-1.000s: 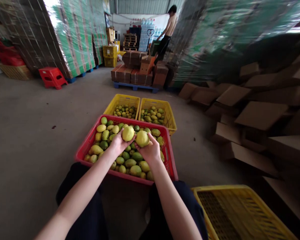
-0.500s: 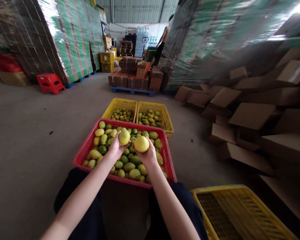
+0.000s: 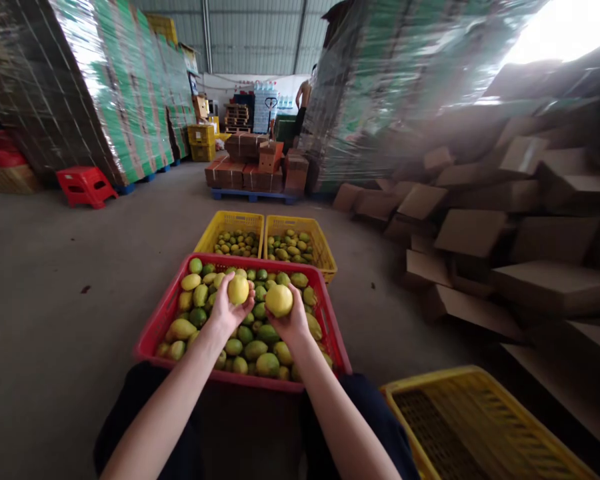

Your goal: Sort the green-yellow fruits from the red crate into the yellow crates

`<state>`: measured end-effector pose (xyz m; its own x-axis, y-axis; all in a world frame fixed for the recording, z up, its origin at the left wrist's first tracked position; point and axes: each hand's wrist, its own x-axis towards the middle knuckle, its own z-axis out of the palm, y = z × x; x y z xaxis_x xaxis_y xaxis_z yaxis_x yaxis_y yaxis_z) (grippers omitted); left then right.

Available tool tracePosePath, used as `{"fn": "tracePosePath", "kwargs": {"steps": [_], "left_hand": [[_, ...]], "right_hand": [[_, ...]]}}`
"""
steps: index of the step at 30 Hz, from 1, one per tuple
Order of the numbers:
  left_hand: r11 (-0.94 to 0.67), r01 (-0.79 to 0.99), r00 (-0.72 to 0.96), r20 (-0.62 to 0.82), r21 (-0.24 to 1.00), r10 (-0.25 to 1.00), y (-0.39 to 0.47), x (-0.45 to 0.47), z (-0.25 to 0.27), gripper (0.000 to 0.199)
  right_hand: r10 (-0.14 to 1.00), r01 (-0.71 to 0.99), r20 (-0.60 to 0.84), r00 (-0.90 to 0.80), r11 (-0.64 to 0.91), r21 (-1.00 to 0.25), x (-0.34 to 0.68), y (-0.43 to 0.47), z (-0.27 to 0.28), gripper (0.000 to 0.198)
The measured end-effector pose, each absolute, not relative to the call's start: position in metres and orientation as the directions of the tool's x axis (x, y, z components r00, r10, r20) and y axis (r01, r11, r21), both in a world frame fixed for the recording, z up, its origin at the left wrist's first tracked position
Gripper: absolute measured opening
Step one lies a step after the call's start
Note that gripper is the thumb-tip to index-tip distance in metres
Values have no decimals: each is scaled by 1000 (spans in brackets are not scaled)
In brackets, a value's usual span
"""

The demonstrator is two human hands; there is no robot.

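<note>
My left hand (image 3: 233, 311) is wrapped round a yellow lemon (image 3: 239, 289), held above the red crate. Beside it, my right hand (image 3: 291, 321) grips another lemon, rounder and pale yellow (image 3: 279, 301). The two fruits are a short gap apart, both facing up. Below them the red crate (image 3: 156, 319) is filled with green and yellow lemons (image 3: 255, 350), some smooth, some knobbly. My hands and forearms hide part of the fruit in the crate.
Two yellow crates (image 3: 325, 252) with smaller-looking lemons stand behind the red one. Another yellow crate (image 3: 395, 393) is at lower right. Cardboard boxes (image 3: 473, 233) lie heaped on the right. A red stool (image 3: 86, 185) stands left; a person (image 3: 304, 100) is far back.
The view has tilted up and shifted slightly, so the crates appear lower and further left. Both hands still hold their lemons; the right one's fruit has been turned a little.
</note>
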<state>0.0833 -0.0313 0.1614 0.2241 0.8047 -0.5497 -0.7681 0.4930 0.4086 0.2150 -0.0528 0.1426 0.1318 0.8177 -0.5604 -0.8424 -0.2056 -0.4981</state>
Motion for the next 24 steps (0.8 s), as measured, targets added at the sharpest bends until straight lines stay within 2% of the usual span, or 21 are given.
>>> {"fn": "tracePosePath", "kwargs": {"steps": [5, 9, 11, 13, 15, 17, 21, 24], "left_hand": [[480, -763, 198, -550, 433, 811, -29, 83, 151, 32], [464, -791, 177, -577, 399, 797, -26, 86, 145, 32], [428, -810, 132, -586, 401, 799, -26, 88, 147, 25], [380, -824, 70, -590, 421, 804, -27, 88, 151, 15], [363, -824, 44, -590, 435, 806, -28, 87, 153, 14], [412, -804, 95, -590, 430, 802, -30, 86, 153, 16], [513, -754, 241, -554, 410, 797, -32, 86, 145, 33], [495, -770, 237, -539, 403, 808, -31, 88, 142, 29]], "right_hand": [[822, -829, -548, 156, -192, -524, 212, -50, 136, 16], [836, -831, -546, 57, -263, -490, 213, -52, 140, 25], [849, -820, -527, 27, -283, -498, 214, -54, 143, 27], [865, -814, -500, 42, -261, -519, 214, -56, 146, 18], [870, -816, -488, 62, -238, -527, 213, -56, 147, 11], [858, -822, -507, 78, -232, -520, 212, -56, 147, 9], [802, -833, -592, 84, -269, -483, 210, -54, 143, 15], [783, -848, -622, 19, -317, -424, 210, -53, 141, 23]]}}
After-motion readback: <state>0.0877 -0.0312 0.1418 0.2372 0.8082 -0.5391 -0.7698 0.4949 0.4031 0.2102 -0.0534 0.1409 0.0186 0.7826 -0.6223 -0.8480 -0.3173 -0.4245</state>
